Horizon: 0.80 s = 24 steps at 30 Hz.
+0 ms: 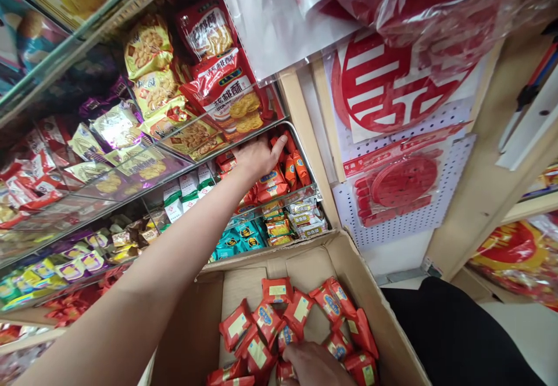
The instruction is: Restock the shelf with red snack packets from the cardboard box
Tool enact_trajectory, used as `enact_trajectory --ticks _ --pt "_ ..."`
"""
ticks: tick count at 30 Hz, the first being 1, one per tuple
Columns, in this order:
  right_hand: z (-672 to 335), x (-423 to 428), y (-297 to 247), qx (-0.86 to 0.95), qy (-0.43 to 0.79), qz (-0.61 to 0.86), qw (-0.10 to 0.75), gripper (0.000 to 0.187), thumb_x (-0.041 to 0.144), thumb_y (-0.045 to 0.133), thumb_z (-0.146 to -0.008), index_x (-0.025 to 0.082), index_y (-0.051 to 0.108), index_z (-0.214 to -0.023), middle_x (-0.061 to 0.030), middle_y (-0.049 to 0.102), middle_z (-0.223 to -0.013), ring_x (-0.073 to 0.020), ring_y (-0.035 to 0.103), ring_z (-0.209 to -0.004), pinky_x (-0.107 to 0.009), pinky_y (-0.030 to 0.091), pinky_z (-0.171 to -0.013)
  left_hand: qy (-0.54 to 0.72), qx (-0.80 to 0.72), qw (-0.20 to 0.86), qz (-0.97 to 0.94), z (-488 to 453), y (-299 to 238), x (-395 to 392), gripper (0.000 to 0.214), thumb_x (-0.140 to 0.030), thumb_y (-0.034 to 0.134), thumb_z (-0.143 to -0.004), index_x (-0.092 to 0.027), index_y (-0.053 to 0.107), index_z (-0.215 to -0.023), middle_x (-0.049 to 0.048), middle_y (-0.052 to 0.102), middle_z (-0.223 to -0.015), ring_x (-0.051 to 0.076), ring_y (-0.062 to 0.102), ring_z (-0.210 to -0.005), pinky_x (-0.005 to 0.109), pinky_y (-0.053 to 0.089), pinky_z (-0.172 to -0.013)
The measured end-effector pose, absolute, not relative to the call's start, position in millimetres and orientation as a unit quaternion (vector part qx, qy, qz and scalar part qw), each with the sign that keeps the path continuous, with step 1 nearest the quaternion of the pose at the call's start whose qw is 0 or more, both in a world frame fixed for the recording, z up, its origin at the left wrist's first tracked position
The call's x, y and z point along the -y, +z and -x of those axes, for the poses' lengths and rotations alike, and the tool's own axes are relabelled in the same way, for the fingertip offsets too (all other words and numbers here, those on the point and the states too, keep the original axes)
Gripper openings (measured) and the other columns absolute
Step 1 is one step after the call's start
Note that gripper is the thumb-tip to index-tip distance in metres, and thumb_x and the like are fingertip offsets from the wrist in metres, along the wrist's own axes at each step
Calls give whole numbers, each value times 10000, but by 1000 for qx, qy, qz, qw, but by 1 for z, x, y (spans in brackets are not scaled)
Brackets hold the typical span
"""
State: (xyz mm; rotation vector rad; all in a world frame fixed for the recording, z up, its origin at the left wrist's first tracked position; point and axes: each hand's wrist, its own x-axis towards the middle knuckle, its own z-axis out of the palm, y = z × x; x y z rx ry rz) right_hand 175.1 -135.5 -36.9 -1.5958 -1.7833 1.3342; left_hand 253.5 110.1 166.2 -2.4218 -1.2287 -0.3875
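Observation:
My left hand (260,156) reaches into a shelf compartment and lies over small red snack packets (272,183). Its thumb is stretched away from the palm, while the other fingers are partly hidden behind the shelf edge; I see nothing held in it. Below, my right hand (316,364) is inside an open cardboard box (360,270), at the bottom of the view. Its fingers curl down around a red snack packet (285,371) that is mostly covered. More packets of the same red kind, such as one red packet (300,311), lie loose around it on the box floor.
Teal packets (239,239) and yellow ones (279,228) fill the compartments below. Larger red biscuit bags (231,95) sit above, behind a clear shelf front. Red decorations (405,177) hang on a white pegboard at right. A black-clothed leg (453,333) is beside the box.

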Motion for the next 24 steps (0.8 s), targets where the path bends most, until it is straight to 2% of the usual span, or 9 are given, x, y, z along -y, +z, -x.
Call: enact_trajectory --ticks 3,9,15,21,24 --pt "-174 134 -38 638 479 569 199 329 224 525 -723 160 586 -1040 -104 633 -1042 -225 560 -990 -280 394 -818 -139 430 180 874 -255 167 -114 726 -695 128 -770 -234 446 -1232 95 485 -1272 340 351 -1214 541 237 -972" --pt "-175 133 -33 639 479 575 175 320 222 519 -725 144 597 -1026 -123 639 -1023 -248 573 -971 -294 409 -801 -133 376 164 902 -258 172 -118 713 -610 118 -834 -94 494 -1152 148 526 -1210 262 441 -1161 358 317 -969" --pt "-177 132 -27 637 482 575 177 324 206 544 -717 135 602 -1028 -130 643 -1014 -260 578 -969 -302 419 -799 -121 340 189 913 -247 173 -107 653 -580 153 -852 -87 572 -947 169 633 -934 280 580 -948 345 417 -825" --pt "-178 132 -27 639 489 569 171 325 217 550 -716 134 604 -1026 -128 640 -1021 -261 576 -974 -299 424 -797 -162 235 197 938 -225 172 -94 538 -495 227 -882 -90 504 -1103 149 593 -1060 225 538 -1005 310 400 -853" --pt "-179 133 -27 634 490 571 176 328 218 544 -715 148 606 -1029 -120 641 -1022 -250 575 -976 -292 417 -803 -178 233 234 927 -215 170 -89 528 -474 233 -886 -107 455 -1195 138 561 -1131 232 502 -1057 333 370 -891"
